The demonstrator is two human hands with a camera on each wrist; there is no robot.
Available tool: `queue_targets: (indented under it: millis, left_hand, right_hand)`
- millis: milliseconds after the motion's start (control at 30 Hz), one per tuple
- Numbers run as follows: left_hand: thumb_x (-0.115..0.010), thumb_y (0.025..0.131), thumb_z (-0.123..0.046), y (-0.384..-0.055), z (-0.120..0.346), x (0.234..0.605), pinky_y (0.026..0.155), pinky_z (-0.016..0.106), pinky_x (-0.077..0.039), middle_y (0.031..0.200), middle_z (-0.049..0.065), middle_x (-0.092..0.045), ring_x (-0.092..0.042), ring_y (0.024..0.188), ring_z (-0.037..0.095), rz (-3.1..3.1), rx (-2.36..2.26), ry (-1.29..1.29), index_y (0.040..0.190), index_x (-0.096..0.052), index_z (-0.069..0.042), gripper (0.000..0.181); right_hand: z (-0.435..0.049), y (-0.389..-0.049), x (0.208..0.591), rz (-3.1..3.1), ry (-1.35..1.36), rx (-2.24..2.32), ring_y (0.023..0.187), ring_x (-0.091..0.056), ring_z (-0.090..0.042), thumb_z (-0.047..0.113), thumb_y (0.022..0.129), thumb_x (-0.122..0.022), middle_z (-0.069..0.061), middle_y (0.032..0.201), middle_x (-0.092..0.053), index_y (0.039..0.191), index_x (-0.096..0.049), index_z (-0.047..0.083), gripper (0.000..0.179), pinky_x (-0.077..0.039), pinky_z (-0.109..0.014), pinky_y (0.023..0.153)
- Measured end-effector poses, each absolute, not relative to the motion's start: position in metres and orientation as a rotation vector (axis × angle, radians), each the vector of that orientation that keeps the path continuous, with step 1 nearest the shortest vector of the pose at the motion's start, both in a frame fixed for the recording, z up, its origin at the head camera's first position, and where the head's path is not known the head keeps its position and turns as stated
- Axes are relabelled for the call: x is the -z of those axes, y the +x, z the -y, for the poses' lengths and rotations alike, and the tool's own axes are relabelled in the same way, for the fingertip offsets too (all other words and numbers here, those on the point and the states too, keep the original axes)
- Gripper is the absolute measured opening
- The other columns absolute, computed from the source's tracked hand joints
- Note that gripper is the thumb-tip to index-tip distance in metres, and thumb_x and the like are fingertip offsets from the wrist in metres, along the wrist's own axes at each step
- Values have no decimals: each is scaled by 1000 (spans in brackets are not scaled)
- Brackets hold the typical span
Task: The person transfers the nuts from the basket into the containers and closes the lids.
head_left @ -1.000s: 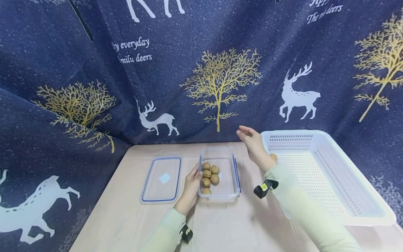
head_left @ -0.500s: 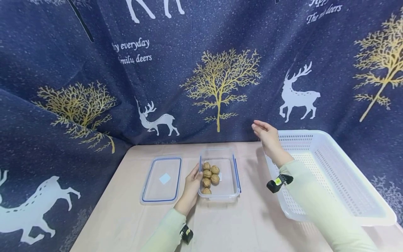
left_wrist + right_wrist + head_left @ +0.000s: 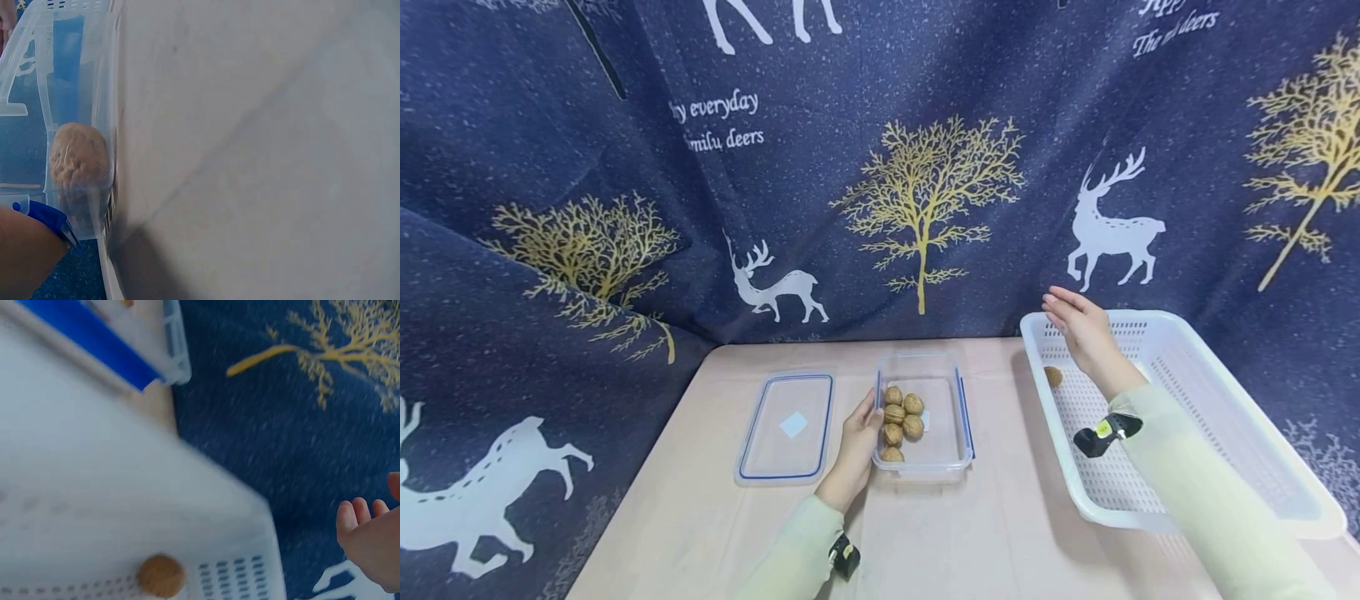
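A clear plastic food container (image 3: 966,442) with blue trim stands on the table, holding several walnuts (image 3: 893,414) along its left side. My left hand (image 3: 853,446) grips the container's left wall, with the thumb at the rim. A single walnut (image 3: 79,156) shows through the clear wall in the left wrist view. Over the far left part of the white basket (image 3: 1067,467), my right hand (image 3: 1086,333) is raised with relaxed fingers and nothing in it. Below it, one walnut (image 3: 161,575) lies in the basket near the perforated wall.
The container's clear lid (image 3: 784,429) with a blue seal lies flat on the table, left of my left hand. A dark blue curtain (image 3: 880,275) with deer and trees hangs behind the table's back edge (image 3: 992,342). Bare tabletop separates container and basket.
My right hand has moved right, from beside the basket's far left corner to above the basket, uncovering the walnut there. My left hand and the container have stayed put.
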State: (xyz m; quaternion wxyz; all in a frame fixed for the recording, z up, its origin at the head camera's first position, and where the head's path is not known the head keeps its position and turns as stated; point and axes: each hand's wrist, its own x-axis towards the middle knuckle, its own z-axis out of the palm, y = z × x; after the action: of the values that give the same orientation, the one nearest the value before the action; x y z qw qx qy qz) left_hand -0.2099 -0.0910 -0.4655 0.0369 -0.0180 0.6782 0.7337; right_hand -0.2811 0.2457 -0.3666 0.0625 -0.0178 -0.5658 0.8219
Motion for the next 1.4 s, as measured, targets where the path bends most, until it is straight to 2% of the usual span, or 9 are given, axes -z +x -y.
queue_targets:
  millis: [367, 500, 633, 867, 1100, 1167, 1233, 1333, 1400]
  left_hand:
    - [-42, 99, -1, -207, 91, 461, 118, 49, -15, 153, 23, -24, -18, 143, 40, -2101, -2232, -71, 147, -29, 5, 50]
    - [-41, 99, -1, -207, 91, 461, 118, 48, -16, 154, 23, -23, -18, 143, 40, -2098, -2226, -65, 147, -28, 5, 50]
    - [-41, 99, -1, -208, 91, 463, 118, 48, -16, 154, 24, -23, -17, 143, 40, -2083, -2231, -57, 147, -27, 5, 50]
    - [-41, 99, -1, -205, 91, 460, 118, 48, -15, 154, 24, -23, -16, 143, 39, -2071, -2240, -54, 147, -27, 6, 51]
    - [-42, 98, 0, -213, 92, 469, 118, 50, -14, 154, 24, -22, -15, 143, 40, -2073, -2245, -60, 147, -28, 6, 51]
    - [-42, 98, 0, -217, 92, 476, 118, 50, -14, 154, 23, -22, -14, 143, 40, -2073, -2249, -63, 147, -28, 5, 51]
    - [-43, 99, -2, -221, 92, 483, 118, 49, -13, 155, 21, -22, -14, 144, 38, -2074, -2251, -75, 148, -29, 2, 51]
    - [-43, 99, -4, -223, 92, 489, 118, 49, -14, 155, 19, -23, -16, 144, 38, -2102, -2246, -83, 148, -31, -1, 50]
    - [-43, 100, -5, -224, 92, 491, 118, 48, -15, 155, 19, -24, -17, 144, 37, -2114, -2246, -88, 148, -31, -2, 50]
  right_hand:
    - [-268, -282, 393, 1772, -154, -2457, 127, -46, -8, 4, 98, -51, 15, 97, -59, 149, -15, -7, 64, -26, -25, 114]
    - [-272, -284, 402, 1847, -186, -2440, 143, -27, -16, 3, 99, -48, -9, 137, -50, 149, -12, -7, 63, -24, -24, 115]
    - [-278, -288, 411, 1891, -228, -2485, 143, -25, -12, 3, 99, -48, -16, 158, -11, 150, -11, -4, 63, -24, -22, 115]
    - [-289, -294, 425, 1956, -237, -2580, 106, -54, 6, 0, 97, -49, -15, 158, -3, 150, -9, -1, 66, -22, -23, 115]
    - [-295, -298, 433, 2190, -226, -2505, 143, -22, -12, 1, 100, -42, -17, 158, 1, 150, -4, 0, 63, -17, -29, 118]
    - [-297, -299, 437, 2209, -240, -2506, 136, -37, -9, 1, 100, -42, -17, 158, -1, 150, -3, -1, 63, -18, -29, 118]
    - [-301, -299, 441, 2218, -240, -2509, 116, -52, 0, 1, 99, -44, -18, 154, -27, 150, -5, -3, 64, -19, -29, 117]
    - [-306, -298, 447, 2250, -181, -2510, 89, -55, 9, -2, 97, -47, 1, 119, -63, 149, -6, -8, 67, -20, -32, 117]
    - [-309, -298, 451, 2309, -135, -2494, 85, -56, 9, -3, 96, -50, 19, 96, -60, 147, -6, -12, 68, -20, -36, 117]
